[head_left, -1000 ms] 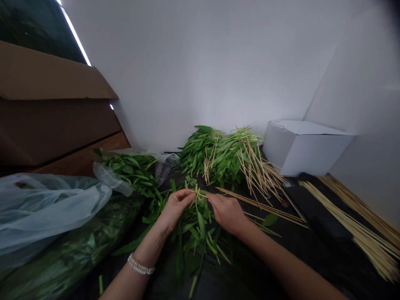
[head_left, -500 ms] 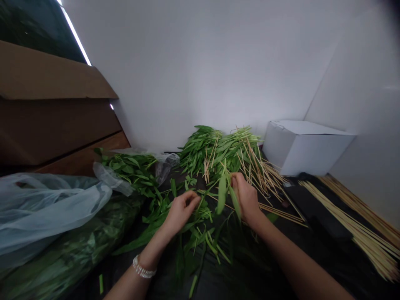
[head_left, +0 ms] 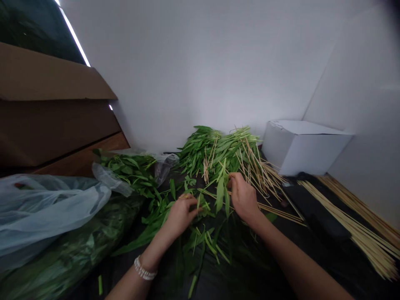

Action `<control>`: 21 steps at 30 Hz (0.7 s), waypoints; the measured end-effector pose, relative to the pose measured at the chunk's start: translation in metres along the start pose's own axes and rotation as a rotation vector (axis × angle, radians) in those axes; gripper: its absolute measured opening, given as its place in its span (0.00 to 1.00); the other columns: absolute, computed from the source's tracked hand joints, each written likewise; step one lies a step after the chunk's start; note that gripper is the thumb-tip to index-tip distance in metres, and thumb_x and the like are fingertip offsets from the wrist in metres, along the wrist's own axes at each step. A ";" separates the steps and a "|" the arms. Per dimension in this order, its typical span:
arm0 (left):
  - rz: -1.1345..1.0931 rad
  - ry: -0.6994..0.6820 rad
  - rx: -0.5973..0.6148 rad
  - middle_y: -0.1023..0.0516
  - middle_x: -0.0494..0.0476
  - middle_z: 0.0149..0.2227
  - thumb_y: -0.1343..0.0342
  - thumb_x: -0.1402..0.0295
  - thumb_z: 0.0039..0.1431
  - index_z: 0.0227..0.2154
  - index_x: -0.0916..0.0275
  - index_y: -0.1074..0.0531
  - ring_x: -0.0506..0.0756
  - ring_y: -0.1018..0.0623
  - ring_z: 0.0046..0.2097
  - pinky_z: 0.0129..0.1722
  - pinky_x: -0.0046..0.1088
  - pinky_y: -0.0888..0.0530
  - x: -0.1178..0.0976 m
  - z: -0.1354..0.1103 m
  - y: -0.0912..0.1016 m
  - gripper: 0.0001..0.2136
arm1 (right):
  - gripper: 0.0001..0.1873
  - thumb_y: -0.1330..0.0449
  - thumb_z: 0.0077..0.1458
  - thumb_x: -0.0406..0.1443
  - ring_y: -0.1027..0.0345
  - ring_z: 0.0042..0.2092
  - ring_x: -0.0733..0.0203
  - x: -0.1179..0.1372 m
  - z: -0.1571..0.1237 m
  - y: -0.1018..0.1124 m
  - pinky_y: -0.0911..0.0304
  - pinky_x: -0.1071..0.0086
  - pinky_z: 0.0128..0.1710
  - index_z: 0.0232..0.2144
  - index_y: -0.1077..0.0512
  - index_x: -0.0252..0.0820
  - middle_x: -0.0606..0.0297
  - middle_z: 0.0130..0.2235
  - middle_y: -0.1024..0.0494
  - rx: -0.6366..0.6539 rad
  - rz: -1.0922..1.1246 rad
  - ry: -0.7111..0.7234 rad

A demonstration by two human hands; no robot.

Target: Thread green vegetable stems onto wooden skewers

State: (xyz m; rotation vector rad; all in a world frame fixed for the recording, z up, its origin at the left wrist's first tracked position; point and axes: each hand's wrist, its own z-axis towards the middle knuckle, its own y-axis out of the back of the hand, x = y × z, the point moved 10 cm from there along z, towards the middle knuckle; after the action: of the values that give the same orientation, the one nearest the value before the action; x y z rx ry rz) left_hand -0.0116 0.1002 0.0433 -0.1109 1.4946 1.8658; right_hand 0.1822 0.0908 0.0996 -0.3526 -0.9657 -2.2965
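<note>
My right hand point(head_left: 243, 196) is closed in a pinch on a leafy green sprig point(head_left: 221, 189), which stands roughly upright with its long leaves hanging down. My left hand point(head_left: 183, 212), with a beaded bracelet at the wrist, has its fingers curled together over loose green leaves point(head_left: 204, 206); what lies between the fingertips is too small to make out. Beneath the hands, cut stems and leaves point(head_left: 212, 246) are scattered on a dark surface. Behind them lies a heap of leafy greens point(head_left: 200, 148), with thin wooden sticks point(head_left: 250, 166) among and beside the stems.
On the left are a plastic bag point(head_left: 46, 212) over packed greens, more greens point(head_left: 131, 168) in clear plastic, and a cardboard box point(head_left: 46, 79). At right stand a white box point(head_left: 308, 148), a black flat object point(head_left: 317, 212) and bundles of long sticks point(head_left: 368, 246).
My left hand has turned slightly and its fingers have curled down over the loose leaves. The sprig in my right hand has shifted a little left, its leaves hanging closer together.
</note>
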 end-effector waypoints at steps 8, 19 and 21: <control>-0.655 0.240 -0.238 0.20 0.55 0.28 0.40 0.57 0.53 0.31 0.61 0.23 0.54 0.24 0.31 0.35 0.27 0.31 0.028 0.002 0.025 0.12 | 0.13 0.57 0.64 0.33 0.28 0.32 0.61 0.010 -0.003 -0.005 0.41 0.71 0.32 0.42 0.34 0.40 0.64 0.31 0.24 0.023 0.010 0.086; -1.194 0.568 -0.287 0.18 0.56 0.31 0.30 0.60 0.39 0.33 0.64 0.22 0.52 0.21 0.29 0.33 0.27 0.26 0.048 -0.009 0.009 0.18 | 0.14 0.54 0.61 0.28 0.29 0.38 0.62 0.043 -0.029 -0.055 0.41 0.72 0.37 0.43 0.31 0.39 0.61 0.36 0.23 0.344 -0.170 0.361; -1.197 0.558 -0.286 0.18 0.56 0.31 0.29 0.61 0.39 0.33 0.64 0.22 0.52 0.21 0.29 0.33 0.26 0.26 0.046 -0.008 0.009 0.17 | 0.13 0.53 0.61 0.28 0.29 0.39 0.61 0.043 -0.030 -0.058 0.41 0.73 0.37 0.43 0.31 0.39 0.60 0.36 0.23 0.365 -0.187 0.353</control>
State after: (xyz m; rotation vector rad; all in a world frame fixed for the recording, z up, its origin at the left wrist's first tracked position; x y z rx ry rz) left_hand -0.0537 0.1145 0.0254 -1.4108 1.0213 1.0248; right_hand 0.1118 0.0818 0.0664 0.2968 -1.2375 -2.1792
